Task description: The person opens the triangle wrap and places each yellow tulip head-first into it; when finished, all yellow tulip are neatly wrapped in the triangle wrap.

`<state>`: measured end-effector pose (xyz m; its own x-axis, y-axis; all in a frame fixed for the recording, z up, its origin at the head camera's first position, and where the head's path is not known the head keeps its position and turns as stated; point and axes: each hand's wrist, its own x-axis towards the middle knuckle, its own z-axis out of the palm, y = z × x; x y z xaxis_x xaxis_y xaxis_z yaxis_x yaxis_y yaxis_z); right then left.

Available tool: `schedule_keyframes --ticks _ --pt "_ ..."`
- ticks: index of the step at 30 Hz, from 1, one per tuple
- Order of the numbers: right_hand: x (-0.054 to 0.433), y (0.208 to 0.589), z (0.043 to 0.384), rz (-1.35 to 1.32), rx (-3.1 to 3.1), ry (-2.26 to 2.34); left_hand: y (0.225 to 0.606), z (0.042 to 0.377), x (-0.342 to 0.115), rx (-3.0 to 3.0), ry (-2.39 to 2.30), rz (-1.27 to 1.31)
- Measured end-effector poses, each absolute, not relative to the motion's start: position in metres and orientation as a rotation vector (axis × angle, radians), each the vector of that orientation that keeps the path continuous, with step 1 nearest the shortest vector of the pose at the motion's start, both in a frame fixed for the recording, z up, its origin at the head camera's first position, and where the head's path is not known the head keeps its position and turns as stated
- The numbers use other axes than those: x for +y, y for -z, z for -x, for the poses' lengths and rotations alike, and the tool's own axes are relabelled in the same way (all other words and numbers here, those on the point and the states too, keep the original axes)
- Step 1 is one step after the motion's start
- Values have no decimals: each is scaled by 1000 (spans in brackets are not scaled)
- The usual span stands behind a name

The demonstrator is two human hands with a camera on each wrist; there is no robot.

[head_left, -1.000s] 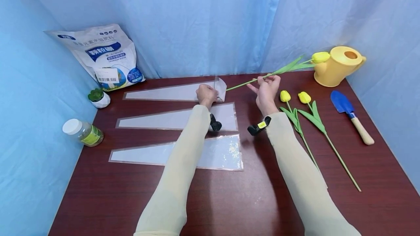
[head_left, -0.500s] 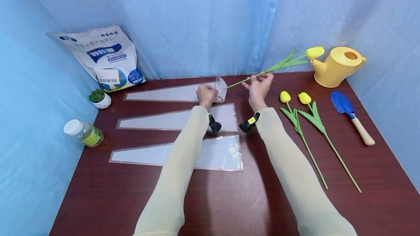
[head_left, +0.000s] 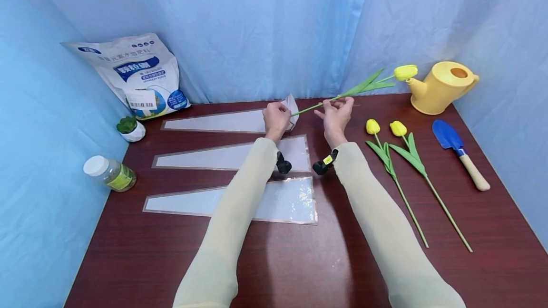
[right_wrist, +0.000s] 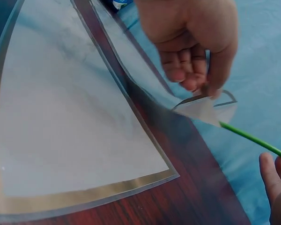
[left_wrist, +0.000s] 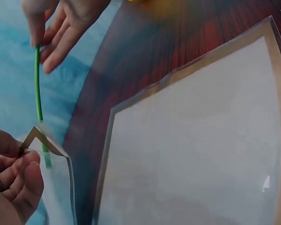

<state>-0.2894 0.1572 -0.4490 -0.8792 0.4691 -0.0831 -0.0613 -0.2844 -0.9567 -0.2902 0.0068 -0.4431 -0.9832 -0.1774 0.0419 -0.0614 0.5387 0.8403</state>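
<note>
At the far side of the table, my left hand (head_left: 276, 120) pinches the rim of the far clear-edged flower sleeve (head_left: 227, 120) at its wide end. That end is raised and its mouth is spread. My right hand (head_left: 337, 120) pinches the green stem of a yellow tulip (head_left: 359, 89) near its leaves. The bloom points right, close to the watering can's spout. In the left wrist view the lower stem (left_wrist: 38, 89) enters the sleeve mouth (left_wrist: 56, 187), its tip showing through the clear film. The right wrist view shows the stem (right_wrist: 253, 139) meeting the sleeve's opening (right_wrist: 196, 110).
Two more flat sleeves, a middle one (head_left: 201, 158) and a near one (head_left: 287, 201), lie on the table. Two yellow tulips (head_left: 398, 184) (head_left: 445, 210), a blue trowel (head_left: 447, 134) and a yellow watering can (head_left: 436, 91) are right. A fertilizer bag (head_left: 137, 72), potted succulent (head_left: 132, 131) and jar (head_left: 111, 175) stand left.
My right hand has moved left with the tulip, bringing the stem's end into the sleeve mouth. My left hand has shifted slightly right and up, and the sleeve's rim is lifted wider.
</note>
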Motion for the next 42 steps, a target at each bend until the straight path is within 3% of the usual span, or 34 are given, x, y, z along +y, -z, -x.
schedule_keyframes --ticks 31,42 --pt "162 447 279 372 -1731 -2305 430 285 20 -2640 1288 -82" --pt "176 432 274 463 -1669 -2322 429 283 17 -2644 1308 -93"
